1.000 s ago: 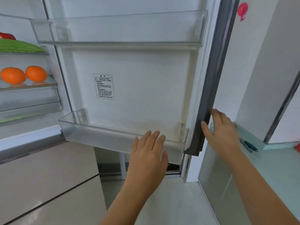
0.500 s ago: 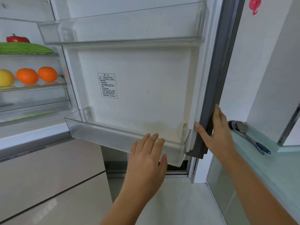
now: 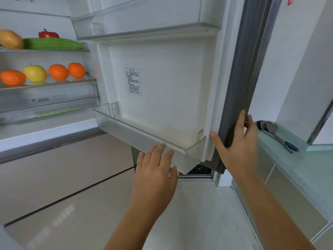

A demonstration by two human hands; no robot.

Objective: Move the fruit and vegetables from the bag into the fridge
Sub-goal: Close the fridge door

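The fridge door (image 3: 162,87) stands open, its white inner side facing me. My right hand (image 3: 237,147) grips the door's grey outer edge, thumb on the inner side and fingers round the outside. My left hand (image 3: 155,174) is flat with straight fingers, its fingertips at the front of the lower door bin (image 3: 126,129). Inside the fridge at left, the upper shelf holds a yellow-brown fruit (image 3: 10,39), a red pepper (image 3: 48,34) and a long green vegetable (image 3: 52,43). The shelf below carries an orange vegetable (image 3: 12,77), a yellow fruit (image 3: 35,73) and two oranges (image 3: 58,71). No bag is in view.
An empty upper door bin (image 3: 144,18) juts out above. Beige lower fridge drawers (image 3: 54,177) fill the bottom left. A pale green glass counter (image 3: 306,168) runs along the right with a metal spoon (image 3: 275,134) lying on it. White floor lies below.
The door has swung leftward toward the fridge body with both hands staying on it. More of the shelves and fruit at left has come into view.
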